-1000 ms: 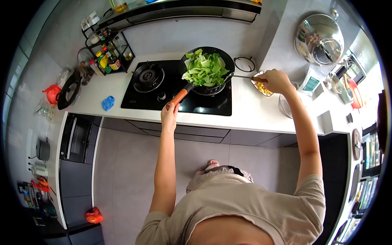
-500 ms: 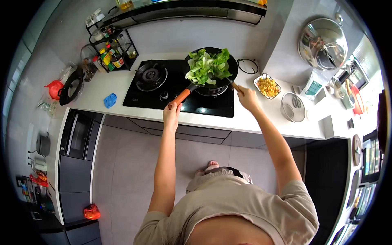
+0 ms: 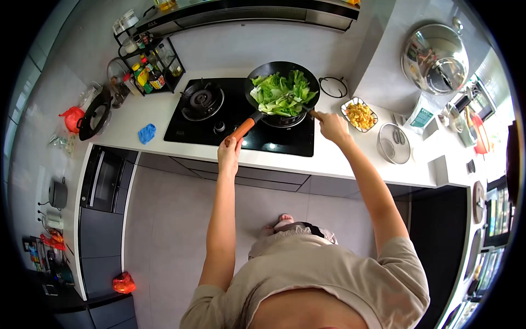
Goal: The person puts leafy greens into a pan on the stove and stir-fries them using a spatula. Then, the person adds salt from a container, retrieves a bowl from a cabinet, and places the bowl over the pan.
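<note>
Leafy greens (image 3: 282,94) lie in a dark wok (image 3: 269,69) on the right burner of the black cooktop (image 3: 189,127). My left hand (image 3: 229,156) is closed round the wok's orange-brown handle (image 3: 242,130). On the other side, my right hand (image 3: 333,129) grips the wooden handle of a cooking utensil (image 3: 315,114) that reaches over the wok's right rim. Its working end is hidden among the leaves, so its kind does not show. Just right of that hand stands a dish of yellow scrambled-egg-like food (image 3: 360,116).
A mesh strainer (image 3: 393,143) and a wire ring (image 3: 332,86) sit on the right counter. Left of the cooktop are a crumpled blue cloth (image 3: 147,134), a bottle rack (image 3: 156,71) and a black pan (image 3: 96,115). The range hood (image 3: 246,17) hangs above.
The greens have dropped from a raised heap and now lie lower and more spread in the wok. Both hands keep their holds, with the right hand shifted only slightly.
</note>
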`<action>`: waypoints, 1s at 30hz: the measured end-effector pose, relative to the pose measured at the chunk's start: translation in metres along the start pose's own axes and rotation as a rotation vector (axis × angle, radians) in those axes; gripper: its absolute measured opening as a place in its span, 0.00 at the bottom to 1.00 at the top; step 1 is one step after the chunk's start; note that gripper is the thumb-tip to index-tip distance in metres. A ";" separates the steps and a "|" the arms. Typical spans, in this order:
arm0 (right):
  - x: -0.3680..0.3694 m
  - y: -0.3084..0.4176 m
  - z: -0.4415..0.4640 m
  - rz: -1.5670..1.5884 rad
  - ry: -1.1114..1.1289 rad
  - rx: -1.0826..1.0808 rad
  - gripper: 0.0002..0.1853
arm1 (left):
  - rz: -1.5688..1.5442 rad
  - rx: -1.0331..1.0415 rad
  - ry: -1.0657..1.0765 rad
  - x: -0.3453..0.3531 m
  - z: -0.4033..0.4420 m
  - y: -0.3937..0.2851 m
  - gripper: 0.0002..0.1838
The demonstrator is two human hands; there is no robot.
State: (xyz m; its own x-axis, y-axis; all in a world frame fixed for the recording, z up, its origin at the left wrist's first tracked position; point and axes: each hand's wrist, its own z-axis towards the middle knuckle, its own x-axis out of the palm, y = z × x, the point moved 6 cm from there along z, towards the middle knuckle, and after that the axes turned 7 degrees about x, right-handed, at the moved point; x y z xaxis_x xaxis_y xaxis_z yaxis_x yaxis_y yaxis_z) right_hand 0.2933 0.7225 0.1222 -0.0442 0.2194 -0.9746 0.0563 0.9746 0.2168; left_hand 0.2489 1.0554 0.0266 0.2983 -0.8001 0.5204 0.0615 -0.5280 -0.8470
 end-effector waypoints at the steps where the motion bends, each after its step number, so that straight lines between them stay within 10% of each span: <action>1: 0.002 -0.001 0.005 0.008 -0.036 -0.005 0.23 | 0.000 -0.005 -0.001 -0.001 -0.002 0.001 0.14; 20: 0.026 0.002 0.003 0.033 -0.042 -0.054 0.25 | 0.000 -0.025 0.016 0.001 -0.003 -0.002 0.15; 30: -0.113 -0.021 -0.084 0.018 0.006 -0.186 0.13 | -0.015 -0.006 0.016 -0.001 0.001 0.002 0.14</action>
State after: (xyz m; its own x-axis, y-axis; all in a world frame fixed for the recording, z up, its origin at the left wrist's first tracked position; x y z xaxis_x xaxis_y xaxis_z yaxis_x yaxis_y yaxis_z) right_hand 0.2137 0.6806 0.2320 -0.0504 0.2370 -0.9702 -0.1286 0.9618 0.2417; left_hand 0.2501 1.0557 0.0242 0.2820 -0.7965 0.5349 0.0606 -0.5416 -0.8384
